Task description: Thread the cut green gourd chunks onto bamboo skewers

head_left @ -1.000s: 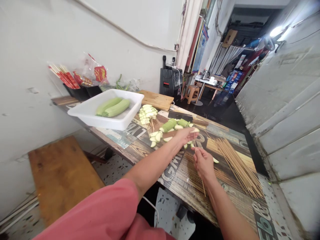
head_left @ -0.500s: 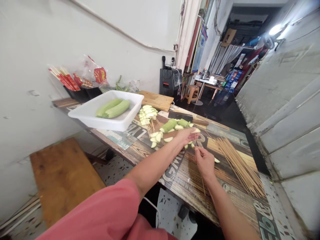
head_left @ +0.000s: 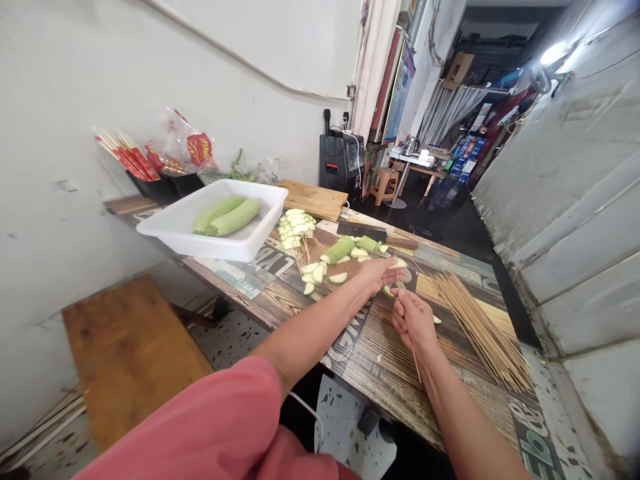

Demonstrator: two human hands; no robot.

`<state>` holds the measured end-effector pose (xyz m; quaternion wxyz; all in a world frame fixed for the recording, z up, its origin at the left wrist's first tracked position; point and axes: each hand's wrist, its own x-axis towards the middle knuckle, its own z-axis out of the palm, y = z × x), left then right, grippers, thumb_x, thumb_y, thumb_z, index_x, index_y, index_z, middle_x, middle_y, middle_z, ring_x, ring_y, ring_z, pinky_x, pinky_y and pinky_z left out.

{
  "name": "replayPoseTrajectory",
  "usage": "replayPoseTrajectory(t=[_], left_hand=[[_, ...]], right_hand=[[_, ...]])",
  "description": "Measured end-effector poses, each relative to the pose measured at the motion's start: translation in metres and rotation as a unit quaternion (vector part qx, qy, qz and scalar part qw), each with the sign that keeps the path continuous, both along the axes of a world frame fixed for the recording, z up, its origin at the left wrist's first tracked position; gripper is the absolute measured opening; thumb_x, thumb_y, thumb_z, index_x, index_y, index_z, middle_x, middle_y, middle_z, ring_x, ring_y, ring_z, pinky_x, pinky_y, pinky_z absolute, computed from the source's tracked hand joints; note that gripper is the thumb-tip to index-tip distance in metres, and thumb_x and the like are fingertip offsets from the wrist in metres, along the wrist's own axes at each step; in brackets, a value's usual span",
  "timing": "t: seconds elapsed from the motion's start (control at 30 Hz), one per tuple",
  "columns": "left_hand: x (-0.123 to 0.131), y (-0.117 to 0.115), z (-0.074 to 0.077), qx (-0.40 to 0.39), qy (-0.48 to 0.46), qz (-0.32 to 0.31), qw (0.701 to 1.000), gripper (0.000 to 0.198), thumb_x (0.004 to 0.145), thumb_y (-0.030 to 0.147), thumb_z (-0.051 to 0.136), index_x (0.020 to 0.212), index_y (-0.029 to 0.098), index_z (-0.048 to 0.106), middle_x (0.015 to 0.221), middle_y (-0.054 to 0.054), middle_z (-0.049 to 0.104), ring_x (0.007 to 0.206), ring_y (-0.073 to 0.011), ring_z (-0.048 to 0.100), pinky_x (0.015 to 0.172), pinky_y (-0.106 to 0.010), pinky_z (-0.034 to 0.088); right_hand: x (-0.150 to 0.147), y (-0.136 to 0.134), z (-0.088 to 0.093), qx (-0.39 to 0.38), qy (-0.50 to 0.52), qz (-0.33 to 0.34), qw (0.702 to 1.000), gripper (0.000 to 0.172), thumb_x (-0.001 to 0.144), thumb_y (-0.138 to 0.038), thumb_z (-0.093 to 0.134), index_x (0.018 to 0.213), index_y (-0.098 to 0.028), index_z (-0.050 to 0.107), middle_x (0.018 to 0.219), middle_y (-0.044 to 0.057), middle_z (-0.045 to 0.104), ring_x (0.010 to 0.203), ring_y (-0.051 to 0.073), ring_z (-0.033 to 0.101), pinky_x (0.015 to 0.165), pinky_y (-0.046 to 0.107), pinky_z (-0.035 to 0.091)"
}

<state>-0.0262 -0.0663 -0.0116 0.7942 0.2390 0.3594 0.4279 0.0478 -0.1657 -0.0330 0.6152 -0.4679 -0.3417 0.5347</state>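
My left hand (head_left: 381,275) is closed on a pale zucchini slice (head_left: 399,263) over the table. Just below it, my right hand (head_left: 415,319) grips a thin bamboo skewer (head_left: 417,363), whose upper end reaches the slice. Whether the tip has gone through the slice I cannot tell. Beside my left forearm lie cut zucchini pieces (head_left: 338,250) and loose slices (head_left: 339,278). Farther left is a pile of skewered slices (head_left: 296,227). One single slice (head_left: 437,320) rests behind my right wrist.
A bundle of bamboo skewers (head_left: 483,333) lies at the right. A cleaver (head_left: 363,231) lies behind the cut pieces, near a wooden board (head_left: 315,200). Two whole zucchinis (head_left: 234,217) sit in a white tub (head_left: 220,249). A wooden bench (head_left: 135,353) stands at the left.
Both hands have shifted slightly to the right with the slice and skewer. My right hand has come higher along the skewer, closer to my left hand.
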Motion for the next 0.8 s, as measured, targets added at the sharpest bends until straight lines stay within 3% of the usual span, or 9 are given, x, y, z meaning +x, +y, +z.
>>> replayPoseTrajectory(t=[0.17,0.33,0.57,0.8], left_hand=[[0.002,-0.001,-0.003,0.006,-0.005,-0.001,1.000,0.010,0.080,0.012,0.055,0.073,0.006,0.058,0.064,-0.011,0.065,0.061,-0.0150,0.064,0.065,-0.026,0.053],[0.001,-0.002,-0.001,0.008,-0.010,0.000,1.000,0.009,0.081,0.012,0.053,0.076,0.006,0.057,0.065,-0.011,0.065,0.060,-0.0145,0.064,0.064,-0.025,0.053],[-0.003,0.003,-0.001,0.039,-0.030,0.021,0.999,0.015,0.079,0.022,0.060,0.083,0.008,0.057,0.072,-0.011,0.066,0.063,-0.0167,0.065,0.063,-0.028,0.053],[-0.001,0.001,-0.004,0.005,-0.026,0.023,0.999,0.015,0.078,0.019,0.062,0.084,0.008,0.054,0.071,-0.011,0.065,0.067,-0.0180,0.066,0.065,-0.028,0.054]], right_hand=[[0.000,0.001,-0.005,-0.004,-0.040,-0.025,0.999,0.030,0.067,-0.043,0.064,0.078,-0.015,0.057,0.038,-0.011,0.037,0.024,0.002,0.022,0.025,0.015,0.014],[0.002,0.004,-0.009,0.021,-0.149,-0.074,0.986,0.029,0.069,-0.042,0.062,0.076,-0.014,0.059,0.038,-0.010,0.038,0.028,0.002,0.025,0.028,0.015,0.017],[-0.002,0.003,-0.002,-0.006,-0.078,-0.029,0.997,0.033,0.067,-0.046,0.062,0.079,-0.016,0.057,0.037,-0.012,0.036,0.025,0.002,0.021,0.026,0.016,0.015],[0.000,0.003,-0.013,0.013,-0.149,-0.040,0.988,0.034,0.070,-0.048,0.058,0.079,-0.015,0.058,0.038,-0.011,0.036,0.027,0.003,0.022,0.030,0.018,0.016]])
